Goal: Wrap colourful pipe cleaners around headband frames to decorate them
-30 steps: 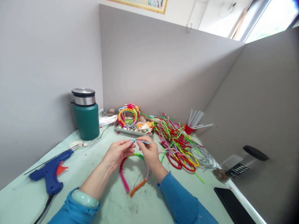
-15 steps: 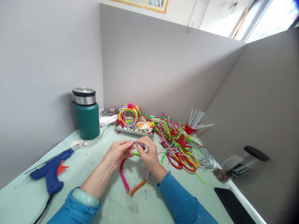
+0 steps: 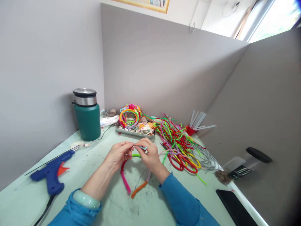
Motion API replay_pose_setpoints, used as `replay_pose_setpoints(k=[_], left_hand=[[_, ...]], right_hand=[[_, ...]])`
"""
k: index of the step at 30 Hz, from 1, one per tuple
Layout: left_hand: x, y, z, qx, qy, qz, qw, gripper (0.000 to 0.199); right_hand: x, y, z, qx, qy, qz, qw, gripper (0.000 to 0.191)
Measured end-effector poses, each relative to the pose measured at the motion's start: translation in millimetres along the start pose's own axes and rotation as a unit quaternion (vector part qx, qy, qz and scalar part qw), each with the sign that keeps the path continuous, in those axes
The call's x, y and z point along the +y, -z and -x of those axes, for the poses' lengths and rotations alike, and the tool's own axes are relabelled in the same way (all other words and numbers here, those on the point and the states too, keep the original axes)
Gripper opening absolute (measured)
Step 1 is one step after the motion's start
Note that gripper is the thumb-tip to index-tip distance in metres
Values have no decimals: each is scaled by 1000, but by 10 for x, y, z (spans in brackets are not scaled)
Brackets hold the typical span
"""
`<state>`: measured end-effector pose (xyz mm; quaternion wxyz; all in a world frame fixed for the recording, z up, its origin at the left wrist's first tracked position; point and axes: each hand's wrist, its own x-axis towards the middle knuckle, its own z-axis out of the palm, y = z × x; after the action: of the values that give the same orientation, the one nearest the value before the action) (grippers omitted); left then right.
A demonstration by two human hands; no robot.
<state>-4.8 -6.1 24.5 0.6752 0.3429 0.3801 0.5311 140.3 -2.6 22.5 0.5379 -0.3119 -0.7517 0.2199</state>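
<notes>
Left of both grips, the blue glue gun lies on the bench, unmoved over the last second. The left hand has barely shifted: thumb and forefinger pinched together at the left end of a light-blue strip. Between the grips, less of that strip shows than a second ago; the right fingers now cover most of it, which suggests it is being bent or rolled, a judgement only. Below the grips, a multicoloured fuzzy band lies open-ended. The right hand pinches the strip, nearly closed, its fingertips meeting the left's; both forearms slant inward, wrists low. Right of it sits the pipe-cleaner pile.
</notes>
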Motion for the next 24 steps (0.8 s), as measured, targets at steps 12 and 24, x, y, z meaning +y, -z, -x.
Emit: replay_pose_setpoints(k=[12, 24], left_hand=[[30, -10, 36, -76, -12, -108, 991, 17], [54, -3, 38, -41, -35, -151, 987, 22]], right_hand=[[64, 59, -52, -28, -157, -162, 974, 13], [81, 42, -52, -32, -195, -198, 960, 15]])
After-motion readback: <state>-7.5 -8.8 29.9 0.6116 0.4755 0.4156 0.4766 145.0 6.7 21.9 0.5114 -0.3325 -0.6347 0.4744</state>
